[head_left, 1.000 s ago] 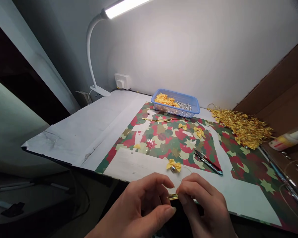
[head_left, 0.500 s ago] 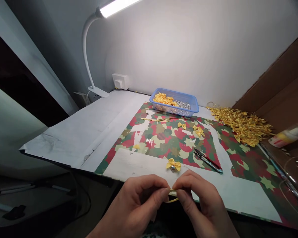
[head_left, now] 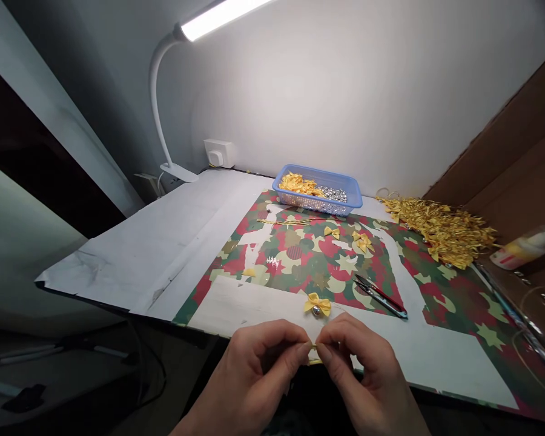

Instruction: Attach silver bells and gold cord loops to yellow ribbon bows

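Observation:
At the table's front edge, my left hand (head_left: 266,369) and my right hand (head_left: 361,363) pinch a thin gold cord (head_left: 315,362) between thumbs and fingertips. Part of the cord curves in a loop below the fingertips; the rest is hidden by the fingers. Just beyond my hands, a yellow ribbon bow (head_left: 318,303) lies on white paper with a silver bell (head_left: 317,310) at its middle. To the right of the bow, a pair of thread snips (head_left: 381,297) rests on the patterned sheet.
A blue basket (head_left: 356,194) holds yellow bows and silver bells at the back. Loose gold cords (head_left: 286,222) and several bows (head_left: 362,241) lie before it. Finished-looking gold bows (head_left: 445,230) are heaped right, beside a bottle (head_left: 524,248). A white lamp (head_left: 154,97) stands back left.
My fingertips have come slightly closer together, and the cord loop below them looks smaller. The view has tilted a little; the things on the table stay in place.

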Demonstrator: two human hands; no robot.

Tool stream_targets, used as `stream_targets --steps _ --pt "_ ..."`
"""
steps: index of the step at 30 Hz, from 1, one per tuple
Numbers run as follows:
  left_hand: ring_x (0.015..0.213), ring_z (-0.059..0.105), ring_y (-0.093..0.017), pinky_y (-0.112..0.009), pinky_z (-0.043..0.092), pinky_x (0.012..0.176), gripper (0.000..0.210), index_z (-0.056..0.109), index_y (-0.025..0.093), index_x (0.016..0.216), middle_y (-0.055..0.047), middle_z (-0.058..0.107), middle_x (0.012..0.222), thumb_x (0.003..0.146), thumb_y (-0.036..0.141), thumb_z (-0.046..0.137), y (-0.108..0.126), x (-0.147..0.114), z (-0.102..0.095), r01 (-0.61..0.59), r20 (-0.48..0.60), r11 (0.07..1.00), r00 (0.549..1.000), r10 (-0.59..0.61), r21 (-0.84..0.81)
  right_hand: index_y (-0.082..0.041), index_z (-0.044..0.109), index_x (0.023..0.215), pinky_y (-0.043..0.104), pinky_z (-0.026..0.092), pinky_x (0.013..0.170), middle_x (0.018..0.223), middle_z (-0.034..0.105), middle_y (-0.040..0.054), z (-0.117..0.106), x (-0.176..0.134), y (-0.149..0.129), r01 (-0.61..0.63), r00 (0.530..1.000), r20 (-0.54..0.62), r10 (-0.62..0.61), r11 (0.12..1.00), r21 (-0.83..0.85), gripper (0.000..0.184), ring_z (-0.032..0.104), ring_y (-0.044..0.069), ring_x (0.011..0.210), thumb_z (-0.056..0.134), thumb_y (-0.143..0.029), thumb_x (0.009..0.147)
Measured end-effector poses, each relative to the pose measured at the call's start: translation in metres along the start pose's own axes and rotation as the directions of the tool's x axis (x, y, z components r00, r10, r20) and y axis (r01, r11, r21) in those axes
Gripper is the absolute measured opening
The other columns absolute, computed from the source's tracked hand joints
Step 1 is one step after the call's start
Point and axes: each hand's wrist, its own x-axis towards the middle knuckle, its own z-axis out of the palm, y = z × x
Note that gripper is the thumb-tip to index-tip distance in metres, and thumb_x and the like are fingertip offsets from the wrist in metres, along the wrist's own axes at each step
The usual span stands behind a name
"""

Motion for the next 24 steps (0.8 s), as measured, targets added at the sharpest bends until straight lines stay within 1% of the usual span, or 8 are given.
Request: stream_targets --steps 4,7,9,11,13,15,18,24 --pt "0.066 0.053 -0.016 -0.025 0.042 0.060 0.022 0.070 0.018 0.085 0.000 0.062 0.071 0.095 0.030 0.055 0.002 0.007 -0.001 -0.081 0.040 0.980 0.996 0.075 0.181 -0.022 0.057 0.083 0.022 0.039 0.056 0.075 0.054 -0.0021 -0.004 -0.004 0.007 -0.007 0.999 -0.033 0.006 1.000 -0.027 0.017 0.051 0.011 0.065 0.050 -0.019 0.098" --pt "0.078 0.063 -0.019 -0.026 0.049 0.068 0.023 0.071 0.019 0.095 -0.004 0.071 0.090 0.098 0.030 0.051 0.004 0.021 -0.006 -0.173 0.030 0.928 0.984 0.173 0.331 -0.021 0.059 0.081 0.023 0.039 0.056 0.073 0.054 -0.0013 -0.008 -0.008 0.012 -0.104 0.989 -0.101 0.107 0.994 0.034 0.019 0.050 0.012 0.064 0.052 -0.025 0.098" --pt "0.085 0.066 -0.020 -0.028 0.051 0.075 0.024 0.070 0.019 0.101 -0.006 0.071 0.102 0.100 0.030 0.049 0.002 0.036 -0.009 -0.213 -0.009 0.883 0.971 0.239 0.418 -0.021 0.060 0.078 0.024 0.037 0.057 0.072 0.053 -0.0015 -0.009 -0.008 0.015 -0.177 0.970 -0.152 0.191 0.979 0.102 0.022 0.047 0.013 0.063 0.055 -0.031 0.097" --pt "0.091 0.065 -0.024 -0.033 0.051 0.081 0.024 0.070 0.018 0.106 -0.009 0.068 0.108 0.099 0.027 0.049 -0.002 0.052 -0.009 -0.215 -0.038 0.851 0.963 0.265 0.479 -0.021 0.060 0.076 0.025 0.034 0.057 0.071 0.051 -0.0020 -0.010 -0.009 0.018 -0.229 0.952 -0.173 0.254 0.961 0.153 0.024 0.045 0.013 0.063 0.057 -0.035 0.096" --pt "0.096 0.064 -0.028 -0.040 0.051 0.085 0.022 0.070 0.016 0.106 -0.012 0.064 0.109 0.096 0.022 0.051 -0.007 0.066 -0.008 -0.217 -0.042 0.820 0.959 0.281 0.530 -0.021 0.060 0.076 0.025 0.033 0.057 0.071 0.051 -0.0021 -0.011 -0.008 0.023 -0.256 0.944 -0.164 0.285 0.950 0.177 0.025 0.044 0.013 0.063 0.057 -0.037 0.095" --pt "0.096 0.063 -0.030 -0.044 0.051 0.086 0.021 0.071 0.016 0.104 -0.013 0.062 0.108 0.093 0.018 0.053 -0.011 0.076 -0.006 -0.225 -0.020 0.793 0.958 0.286 0.566 -0.021 0.061 0.078 0.025 0.033 0.057 0.071 0.051 -0.0021 -0.011 -0.009 0.028 -0.254 0.950 -0.141 0.280 0.951 0.174 0.025 0.044 0.013 0.063 0.056 -0.037 0.096" --pt "0.097 0.063 -0.030 -0.045 0.051 0.085 0.020 0.070 0.016 0.097 -0.013 0.061 0.108 0.090 0.012 0.052 -0.014 0.082 -0.003 -0.241 0.024 0.770 0.959 0.282 0.591 -0.021 0.061 0.080 0.024 0.035 0.057 0.073 0.052 -0.0019 -0.013 -0.010 0.035 -0.234 0.962 -0.109 0.249 0.962 0.138 0.024 0.045 0.012 0.064 0.053 -0.035 0.097" --pt "0.093 0.060 -0.028 -0.044 0.048 0.084 0.018 0.060 0.018 0.079 -0.011 0.060 0.100 0.087 0.008 0.048 -0.012 0.082 -0.004 -0.251 0.058 0.771 0.961 0.269 0.585 -0.021 0.059 0.078 0.024 0.035 0.057 0.073 0.052 -0.0025 -0.012 -0.009 0.033 -0.230 0.956 -0.158 0.248 0.965 0.125 0.024 0.046 0.012 0.064 0.053 -0.033 0.097"
